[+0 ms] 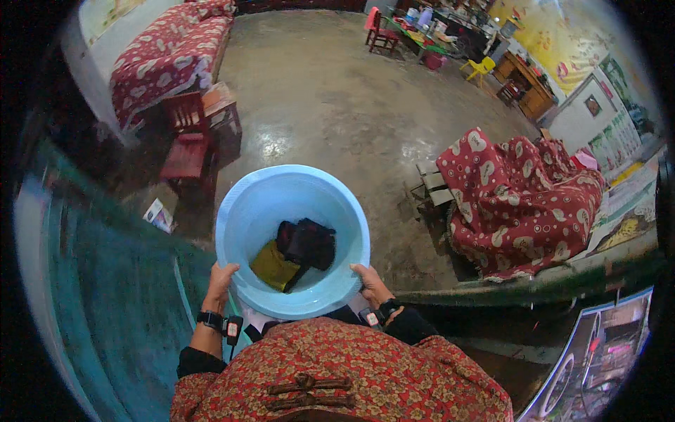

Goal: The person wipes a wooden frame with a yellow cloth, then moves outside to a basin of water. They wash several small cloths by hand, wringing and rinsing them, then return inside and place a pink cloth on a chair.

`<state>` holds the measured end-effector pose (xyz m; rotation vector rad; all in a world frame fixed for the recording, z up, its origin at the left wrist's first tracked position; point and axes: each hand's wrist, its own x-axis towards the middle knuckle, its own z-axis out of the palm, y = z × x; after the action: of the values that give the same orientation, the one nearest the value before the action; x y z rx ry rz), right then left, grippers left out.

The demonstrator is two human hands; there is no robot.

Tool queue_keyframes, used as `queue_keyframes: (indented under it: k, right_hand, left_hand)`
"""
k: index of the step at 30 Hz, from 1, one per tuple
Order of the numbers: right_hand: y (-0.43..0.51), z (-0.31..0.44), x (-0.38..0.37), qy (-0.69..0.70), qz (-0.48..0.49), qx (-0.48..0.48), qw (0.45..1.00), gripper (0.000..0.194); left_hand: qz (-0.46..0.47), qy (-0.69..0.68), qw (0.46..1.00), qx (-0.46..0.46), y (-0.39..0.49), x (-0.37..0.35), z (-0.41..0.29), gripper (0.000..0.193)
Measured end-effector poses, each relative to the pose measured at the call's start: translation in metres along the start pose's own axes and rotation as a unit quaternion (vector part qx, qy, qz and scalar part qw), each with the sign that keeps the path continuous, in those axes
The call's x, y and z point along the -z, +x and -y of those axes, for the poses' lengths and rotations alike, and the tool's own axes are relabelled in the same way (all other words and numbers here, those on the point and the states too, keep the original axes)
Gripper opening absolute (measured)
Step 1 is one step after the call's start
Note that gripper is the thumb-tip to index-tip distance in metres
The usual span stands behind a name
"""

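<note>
A round light-blue plastic basin is held out in front of my body. My left hand grips its left rim, the thumb over the edge. On the opposite side, my right hand grips the rim in the same way. Inside the basin, a dark piece of cloth lies bunched up. Beside and partly under it is a yellow-green cloth. The fingers beneath the rim are hidden.
A teal door stands close on my left. Ahead, a red wooden chair is on the left of the concrete floor. A red patterned cover drapes over furniture on the right, beside a small stool. A cluttered table stands far back.
</note>
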<state>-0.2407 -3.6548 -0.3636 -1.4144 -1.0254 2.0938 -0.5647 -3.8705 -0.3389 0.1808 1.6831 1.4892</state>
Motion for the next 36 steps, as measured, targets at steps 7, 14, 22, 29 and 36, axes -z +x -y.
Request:
queue_keyframes:
  k: [7,14,22,29,36]
  right_hand:
    - [0.111,0.076,0.001,0.166,-0.073,-0.011,0.983,0.034]
    - [0.248,0.178,0.004,0.144,-0.022,-0.046,0.988,0.037]
    - [0.391,0.301,-0.017,0.15,-0.05,0.01,0.987,0.043]
    - [0.47,0.395,-0.04,0.231,-0.147,0.06,0.96,0.041]
    - [0.561,0.487,0.001,0.205,-0.174,0.062,0.961,0.043]
  left_hand:
    - [0.08,0.059,0.995,0.028,0.174,-0.089,-0.088,0.034]
    - [0.055,0.077,0.994,0.062,0.3,-0.165,-0.168,0.035]
    - [0.107,0.111,0.987,0.049,0.488,-0.243,-0.262,0.037]
    - [0.229,0.169,0.957,0.052,0.666,-0.352,-0.36,0.039]
    - [0.256,0.104,0.959,0.062,0.756,-0.452,-0.39,0.038]
